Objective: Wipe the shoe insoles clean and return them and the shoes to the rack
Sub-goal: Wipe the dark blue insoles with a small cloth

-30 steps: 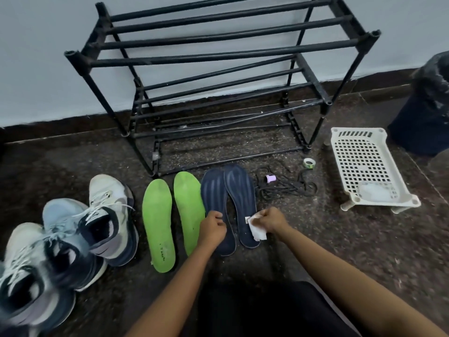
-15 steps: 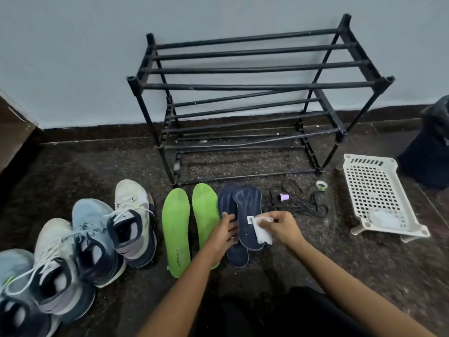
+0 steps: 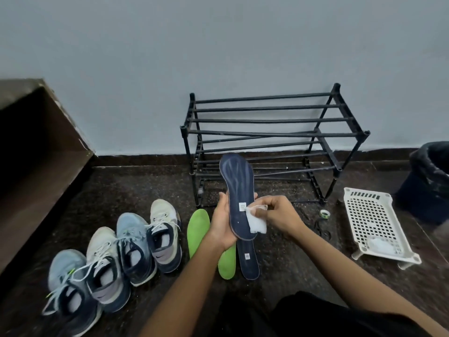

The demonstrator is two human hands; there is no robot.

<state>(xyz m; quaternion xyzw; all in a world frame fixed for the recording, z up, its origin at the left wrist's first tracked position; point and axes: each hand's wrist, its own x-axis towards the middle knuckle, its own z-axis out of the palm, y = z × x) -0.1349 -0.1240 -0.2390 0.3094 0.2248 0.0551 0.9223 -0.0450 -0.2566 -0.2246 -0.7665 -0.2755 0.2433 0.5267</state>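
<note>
Navy insole (image 3: 237, 190), held upright, sits clamped in the grip of the left hand (image 3: 222, 226). The right hand (image 3: 279, 215) pinches a white wipe (image 3: 256, 223) against it.

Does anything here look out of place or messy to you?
Nothing looks broken. The oddments are a tangle of black cords and a small tape roll lying loose on the floor between the rack and the white basket. Pale grit speckles the floor under the rack.

A navy insole (image 3: 239, 188) is held upright, a white wipe (image 3: 255, 223) on it. Its twin (image 3: 249, 262) and two green insoles (image 3: 198, 229) lie on the floor (image 3: 126, 190).
</note>
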